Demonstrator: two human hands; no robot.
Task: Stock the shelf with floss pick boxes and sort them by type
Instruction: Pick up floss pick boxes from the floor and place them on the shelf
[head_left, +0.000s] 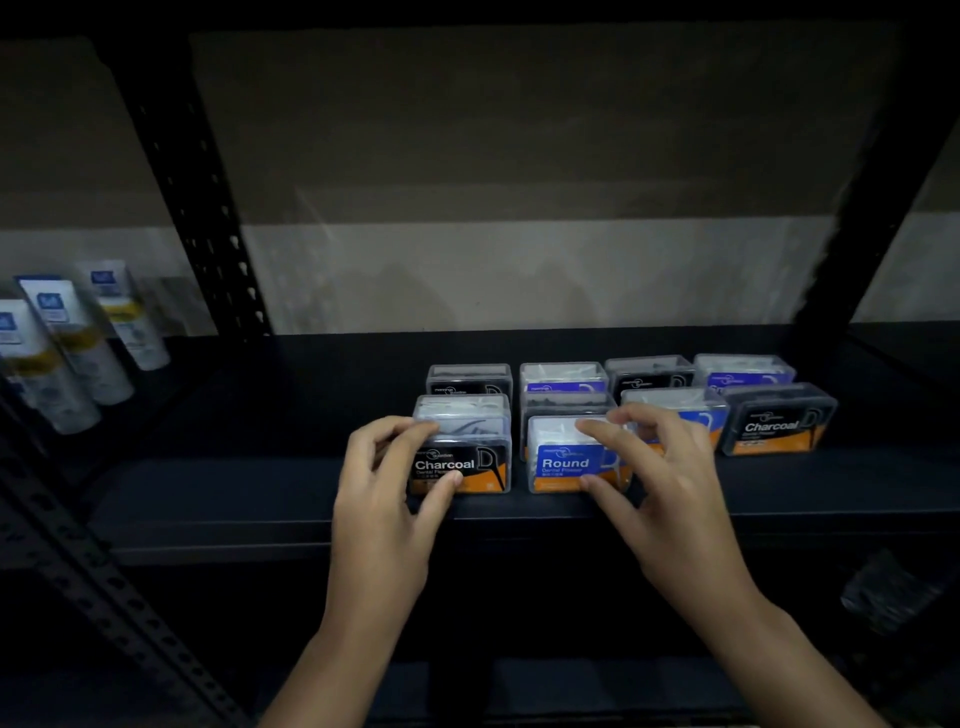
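Your left hand (387, 470) pinches the front-left box (462, 467), thumb low on its face and fingers over the top; its label reads "Charcoal" in white on black, above an orange band. Your right hand (660, 467) grips the box just beside it (571, 460) the same way, and that blue label reads "Round", with small print beneath too fine to read. Both boxes stand upright at the front edge of the black shelf (234, 493).

Behind and to the right, more clear floss pick boxes sit in close rows, black-labelled and blue-labelled ones mixed. The far-right one (779, 421) also reads "Charcoal", tilted slightly. The back-row boxes (608, 376) show only label tops.

The shelf is dark metal with perforated black uprights (202, 197), set against a pale wall (519, 275) that darkens higher up. The room is dim.

On the neighbouring bay to the left, white tubes (78, 343) with blue and yellow marks lean together, blurred, their writing unreadable.
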